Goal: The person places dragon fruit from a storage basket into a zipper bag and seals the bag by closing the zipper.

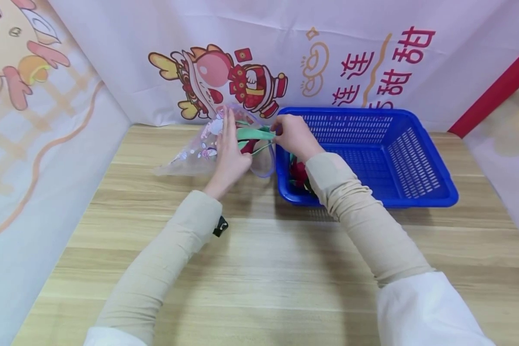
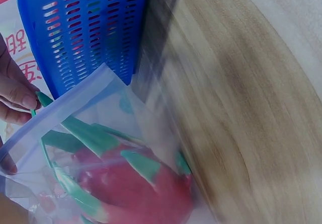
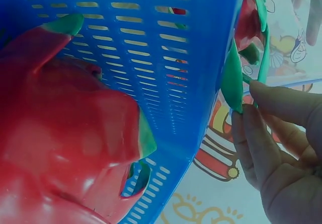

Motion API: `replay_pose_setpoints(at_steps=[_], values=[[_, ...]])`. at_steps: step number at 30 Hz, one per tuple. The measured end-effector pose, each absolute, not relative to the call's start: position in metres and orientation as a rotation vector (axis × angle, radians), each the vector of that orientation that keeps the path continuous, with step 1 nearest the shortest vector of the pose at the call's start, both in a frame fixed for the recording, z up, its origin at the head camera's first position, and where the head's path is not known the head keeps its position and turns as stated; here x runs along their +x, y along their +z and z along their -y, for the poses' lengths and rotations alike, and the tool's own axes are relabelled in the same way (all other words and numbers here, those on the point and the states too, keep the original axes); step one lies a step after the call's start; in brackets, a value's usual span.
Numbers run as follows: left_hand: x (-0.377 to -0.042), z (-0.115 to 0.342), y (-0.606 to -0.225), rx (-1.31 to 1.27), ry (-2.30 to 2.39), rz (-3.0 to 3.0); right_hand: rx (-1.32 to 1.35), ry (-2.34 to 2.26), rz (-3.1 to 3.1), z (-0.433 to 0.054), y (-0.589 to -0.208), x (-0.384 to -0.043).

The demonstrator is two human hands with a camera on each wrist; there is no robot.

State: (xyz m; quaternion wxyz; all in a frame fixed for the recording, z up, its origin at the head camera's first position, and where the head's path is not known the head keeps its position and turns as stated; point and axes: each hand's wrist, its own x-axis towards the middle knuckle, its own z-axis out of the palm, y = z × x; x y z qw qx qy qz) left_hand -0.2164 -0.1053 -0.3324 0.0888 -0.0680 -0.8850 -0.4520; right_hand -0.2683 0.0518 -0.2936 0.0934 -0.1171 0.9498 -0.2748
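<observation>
A red dragon fruit with green leaf-like scales (image 2: 136,189) lies inside a clear printed plastic bag (image 1: 188,156), its green tips pointing out through the bag's mouth toward the basket. My right hand (image 1: 296,137) pinches those green tips between thumb and fingers, right beside the basket's left rim. With fingers straight, my left hand (image 1: 231,158) rests against the bag near its mouth. A second red dragon fruit (image 3: 65,128) sits in the left end of the blue basket (image 1: 367,201), partly hidden by my right wrist in the head view.
The blue plastic basket with slotted walls stands at the back right of the wooden table (image 1: 259,274). Behind it hangs a white printed cloth (image 1: 311,29). A small black piece (image 1: 220,226) shows beside my left sleeve.
</observation>
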Motion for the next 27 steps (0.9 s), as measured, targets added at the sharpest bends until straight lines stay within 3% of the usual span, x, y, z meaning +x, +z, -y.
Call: replay_pose_setpoints(at_steps=[14, 27], values=[[-0.220, 0.107, -0.331, -0.163, -1.342, 2.625, -0.432, -0.829, -2.763, -0.065, -0.292, -0.267], [-0.218, 0.105, -0.329, -0.156, -1.368, 2.617, -0.314, -0.771, -2.761, -0.120, -0.274, -0.244]])
